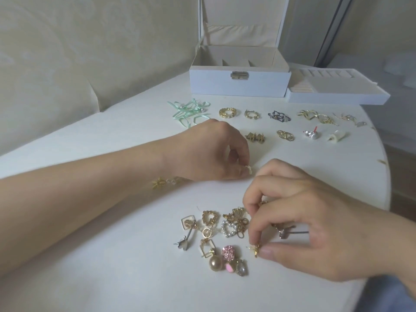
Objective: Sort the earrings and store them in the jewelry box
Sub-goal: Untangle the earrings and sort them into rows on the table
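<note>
A heap of mixed earrings (225,235) lies near the front of the white table (112,255). My right hand (315,221) is over the heap's right side and pinches a small gold earring (255,249) between thumb and forefinger. My left hand (213,152) rests on the table further back, fingers curled, pinching a small white earring (316,170) is not it; the white earring (249,169) sits at its fingertips. Paired earrings lie in two rows (286,124) behind. The open white jewelry box (239,84) stands at the back.
A white insert tray (337,95) with slots sits right of the box. Mint green ribbon earrings (191,112) lie at the back left. A gold flower earring (158,183) shows beside my left wrist. The round table edge curves along the right. A cream sofa lies behind.
</note>
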### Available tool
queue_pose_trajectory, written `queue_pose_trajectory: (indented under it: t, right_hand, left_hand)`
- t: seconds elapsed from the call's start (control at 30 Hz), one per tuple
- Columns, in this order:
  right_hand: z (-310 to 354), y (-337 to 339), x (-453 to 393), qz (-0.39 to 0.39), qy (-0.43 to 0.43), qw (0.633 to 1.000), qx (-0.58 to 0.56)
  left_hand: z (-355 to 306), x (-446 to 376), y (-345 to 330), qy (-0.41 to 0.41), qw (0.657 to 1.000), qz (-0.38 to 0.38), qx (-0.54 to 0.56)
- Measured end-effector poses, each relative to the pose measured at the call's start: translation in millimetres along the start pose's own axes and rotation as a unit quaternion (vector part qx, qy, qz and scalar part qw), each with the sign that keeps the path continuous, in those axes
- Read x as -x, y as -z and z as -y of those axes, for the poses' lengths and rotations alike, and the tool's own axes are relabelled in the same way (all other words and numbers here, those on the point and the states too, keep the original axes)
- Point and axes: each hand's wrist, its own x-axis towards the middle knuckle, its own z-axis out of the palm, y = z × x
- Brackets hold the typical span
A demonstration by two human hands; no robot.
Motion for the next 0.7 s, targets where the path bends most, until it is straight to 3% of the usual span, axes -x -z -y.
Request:
queue_pose_trajectory:
  t: [0.17, 0.3, 0.5, 0.7]
  right_hand:
    - [-12.8, 11.1, 1.5, -0.067, -0.017, 0.997, -0.023]
    - [-34.2, 28.5, 12.5, -0.133, -0.086, 0.986, -0.059]
    - [-39.7, 24.5, 21.7, -0.025, -0.096, 0.991, -0.088]
    - [-38.1, 19.5, 16.5, -0.01, -0.072, 0.995, -0.062]
  left_hand:
    - [0.0, 0.6, 1.9, 0.008, 1.0, 0.005, -0.005]
    - [0.8, 0.2, 1.6, 0.011, 1.0, 0.008, 0.001]
    - [0.1, 0.1, 1.1, 0.014, 1.0, 0.01, 0.007]
    - [0.1, 0.5, 2.1, 0.011, 1.0, 0.014, 0.01]
